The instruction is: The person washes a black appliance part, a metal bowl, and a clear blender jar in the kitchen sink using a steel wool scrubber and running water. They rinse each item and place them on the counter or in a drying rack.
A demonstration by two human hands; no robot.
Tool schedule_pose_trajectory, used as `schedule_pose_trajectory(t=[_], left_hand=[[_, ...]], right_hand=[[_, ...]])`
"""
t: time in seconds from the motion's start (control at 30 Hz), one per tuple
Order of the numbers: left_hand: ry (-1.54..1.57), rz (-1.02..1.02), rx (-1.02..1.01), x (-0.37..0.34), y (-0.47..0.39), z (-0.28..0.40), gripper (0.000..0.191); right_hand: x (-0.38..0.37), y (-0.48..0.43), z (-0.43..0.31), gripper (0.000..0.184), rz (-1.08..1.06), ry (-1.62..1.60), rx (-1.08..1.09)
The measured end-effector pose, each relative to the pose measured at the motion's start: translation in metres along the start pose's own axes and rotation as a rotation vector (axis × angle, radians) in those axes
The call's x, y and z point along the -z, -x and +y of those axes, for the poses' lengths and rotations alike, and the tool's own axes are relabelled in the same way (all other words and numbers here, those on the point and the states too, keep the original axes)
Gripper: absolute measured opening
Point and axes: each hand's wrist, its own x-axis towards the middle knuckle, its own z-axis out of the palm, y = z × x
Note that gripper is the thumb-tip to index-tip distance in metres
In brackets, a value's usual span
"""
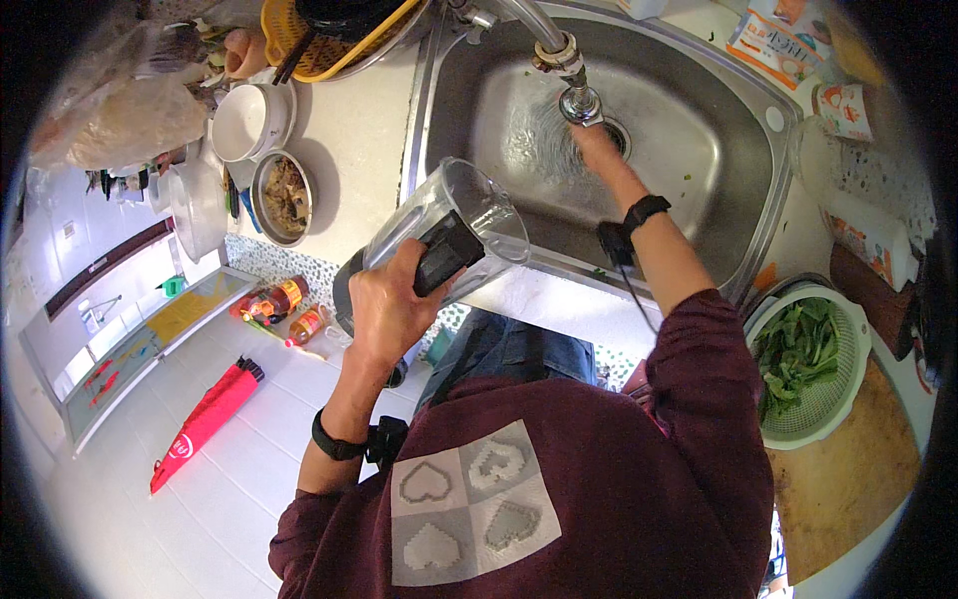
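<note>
My left hand [393, 296] grips the black handle [449, 251] of a clear blender jug [430, 195]. The jug is tilted over the sink's near left edge, its wide mouth turned towards the basin. Beneath the faucet's spray head [580, 105], my right hand [597, 148] reaches down near the drain of the stainless steel sink [673, 112]. Its fingers are blurred and partly hidden by the faucet, so their pose is unclear. Water streaks spread over the sink floor beside that hand.
Left of the sink stand a metal bowl of food [283, 198], white bowls [239, 123] and a yellow basket [288, 45]. A colander of leafy greens [804, 352] rests by a wooden cutting board [853, 479] at right. Bottles [307, 326] and a red folded umbrella [206, 423] lie on the floor.
</note>
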Motion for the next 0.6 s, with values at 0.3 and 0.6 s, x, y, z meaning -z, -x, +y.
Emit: schedule_pose_trajectory(t=[0.3, 0.6], left_hand=[[-0.008, 0.015, -0.018, -0.001, 0.000, -0.001, 0.033], [0.006, 0.033, -0.007, 0.001, -0.003, 0.000, 0.033]], right_hand=[[0.026, -0.037, 0.016, 0.034, -0.242, -1.109, 0.108], [0.007, -0.011, 0.011, 0.047, -0.024, -1.001, -0.081]])
